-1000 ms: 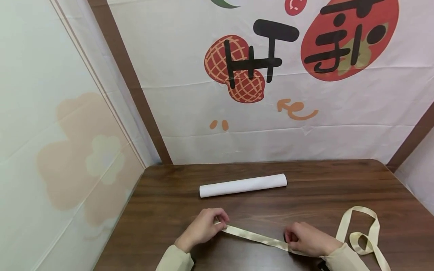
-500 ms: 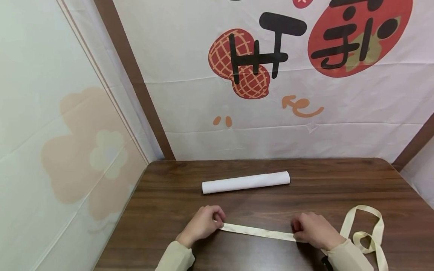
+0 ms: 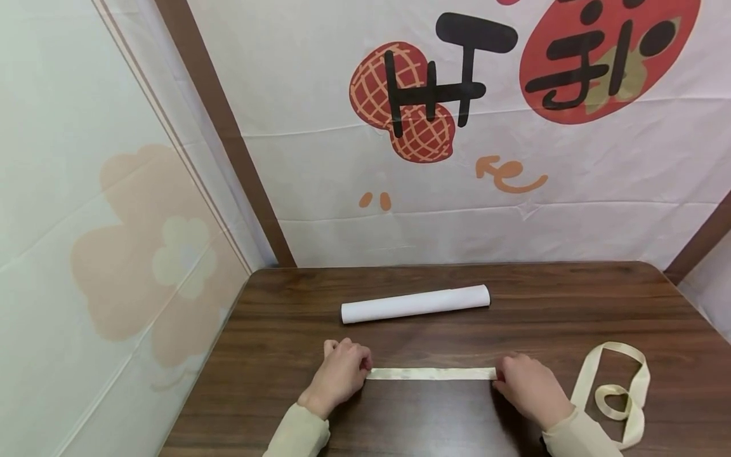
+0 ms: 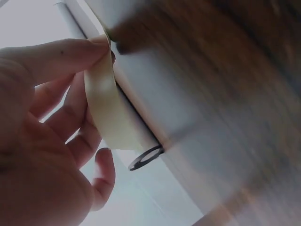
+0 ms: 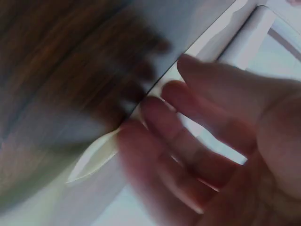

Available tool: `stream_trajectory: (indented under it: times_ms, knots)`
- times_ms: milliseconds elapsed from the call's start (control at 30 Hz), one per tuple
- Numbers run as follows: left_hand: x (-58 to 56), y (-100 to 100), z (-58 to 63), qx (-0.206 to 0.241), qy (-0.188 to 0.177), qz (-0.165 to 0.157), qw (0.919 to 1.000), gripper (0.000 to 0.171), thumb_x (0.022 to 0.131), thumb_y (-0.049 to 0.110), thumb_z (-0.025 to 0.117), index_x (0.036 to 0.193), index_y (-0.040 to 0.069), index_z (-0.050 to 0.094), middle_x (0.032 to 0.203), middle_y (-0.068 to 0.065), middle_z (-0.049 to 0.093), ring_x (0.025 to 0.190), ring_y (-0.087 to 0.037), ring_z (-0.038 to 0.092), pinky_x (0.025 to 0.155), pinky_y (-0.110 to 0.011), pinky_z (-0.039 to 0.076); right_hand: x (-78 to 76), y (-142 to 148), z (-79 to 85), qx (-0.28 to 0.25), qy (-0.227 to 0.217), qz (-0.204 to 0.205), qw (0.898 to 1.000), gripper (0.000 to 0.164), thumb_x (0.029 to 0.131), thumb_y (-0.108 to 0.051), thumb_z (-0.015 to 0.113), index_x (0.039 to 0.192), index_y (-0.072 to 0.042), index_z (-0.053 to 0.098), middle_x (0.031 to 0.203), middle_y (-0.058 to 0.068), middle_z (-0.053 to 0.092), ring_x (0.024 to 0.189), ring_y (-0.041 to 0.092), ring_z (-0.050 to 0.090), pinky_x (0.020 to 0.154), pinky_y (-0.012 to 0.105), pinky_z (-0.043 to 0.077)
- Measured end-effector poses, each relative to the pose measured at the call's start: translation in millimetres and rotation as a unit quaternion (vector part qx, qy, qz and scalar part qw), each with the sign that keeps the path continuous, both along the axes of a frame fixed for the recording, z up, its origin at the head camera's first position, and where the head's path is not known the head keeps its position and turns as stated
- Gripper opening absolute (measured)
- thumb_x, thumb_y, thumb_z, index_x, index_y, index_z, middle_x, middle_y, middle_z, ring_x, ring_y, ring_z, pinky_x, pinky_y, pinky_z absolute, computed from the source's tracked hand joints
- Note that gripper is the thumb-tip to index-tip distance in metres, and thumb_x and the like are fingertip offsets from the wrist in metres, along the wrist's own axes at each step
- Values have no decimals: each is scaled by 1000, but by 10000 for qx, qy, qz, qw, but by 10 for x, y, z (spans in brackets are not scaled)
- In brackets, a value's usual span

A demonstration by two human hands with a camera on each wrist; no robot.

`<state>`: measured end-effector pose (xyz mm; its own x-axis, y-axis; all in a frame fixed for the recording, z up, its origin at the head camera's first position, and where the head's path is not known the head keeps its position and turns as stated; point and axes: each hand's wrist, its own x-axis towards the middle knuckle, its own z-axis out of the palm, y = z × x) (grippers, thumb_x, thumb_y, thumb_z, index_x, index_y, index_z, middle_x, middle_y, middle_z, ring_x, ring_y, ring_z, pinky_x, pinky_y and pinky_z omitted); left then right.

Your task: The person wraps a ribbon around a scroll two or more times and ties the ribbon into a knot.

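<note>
A pale cream ribbon [image 3: 431,374] is drawn straight between my two hands, low over the table. My left hand [image 3: 339,376] pinches it near one end between thumb and forefinger; in the left wrist view the free end of the ribbon [image 4: 104,110] hangs down past the fingers. My right hand [image 3: 530,388] pinches the other side of the stretch, thumb and fingertips together on the ribbon [image 5: 96,155]. The rest of the length lies in loose loops on the table to the right of my right sleeve.
Beyond the hands a white roll [image 3: 415,304] lies slantwise on the dark wood table [image 3: 285,330]; its hollow, dark-rimmed end [image 4: 146,157] shows in the left wrist view. A printed cloth [image 3: 320,244] hangs behind the table's back edge, and another pale sheet hangs at the left.
My right hand has moved away from me and slightly right, so the ribbon went from slanting and slack to level and taut. The loops at the right have shifted a little.
</note>
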<state>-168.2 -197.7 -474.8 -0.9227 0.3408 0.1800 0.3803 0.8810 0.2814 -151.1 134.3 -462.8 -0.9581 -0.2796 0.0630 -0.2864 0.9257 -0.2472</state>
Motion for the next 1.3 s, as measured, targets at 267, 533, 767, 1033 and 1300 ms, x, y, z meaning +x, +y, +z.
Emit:
stream_trajectory:
  times_ms: [267, 533, 767, 1033, 1300]
  knots:
    - [28, 47, 13, -538, 896, 11, 9945, 23, 70, 4, 78, 68, 17, 59, 78, 5, 46, 81, -17, 44, 77, -39, 32, 86, 19, -58, 439, 862, 598, 9935, 23, 68, -18, 83, 67, -16, 60, 81, -1, 56, 77, 21, 54, 59, 36, 45]
    - [211, 172, 158, -1045, 88, -1003, 9894, 19, 88, 29, 68, 102, 16, 68, 103, 1, 61, 92, -16, 59, 73, -32, 49, 135, 9, -85, 503, 819, 677, 9931, 26, 69, -21, 84, 77, -12, 61, 84, 1, 56, 70, 20, 59, 55, 38, 44]
    - [429, 256, 179, -1101, -1372, -571, 9828, 66, 89, 54, 57, 141, 13, 49, 149, -10, 44, 139, -38, 37, 102, -63, 36, 186, -33, -71, 474, 158, 848, 9951, 51, 74, -37, 80, 110, -5, 63, 120, 14, 60, 110, 36, 60, 81, 57, 49]
    - [500, 280, 165, -858, -2182, 7, 9721, 75, 90, 60, 52, 148, 14, 39, 159, -8, 27, 143, -46, 23, 91, -81, 27, 250, -94, -106, 168, -724, 637, 9952, 78, 82, -52, 67, 131, 7, 53, 142, 27, 47, 131, 46, 44, 98, 70, 32]
    - [460, 184, 174, -902, -2392, -50, 9668, 72, 92, 60, 49, 149, 19, 36, 161, -9, 21, 142, -50, 21, 84, -80, 33, 280, 42, -178, 357, -455, 200, 9981, 81, 81, -54, 66, 130, 9, 52, 141, 30, 45, 128, 48, 45, 97, 72, 31]
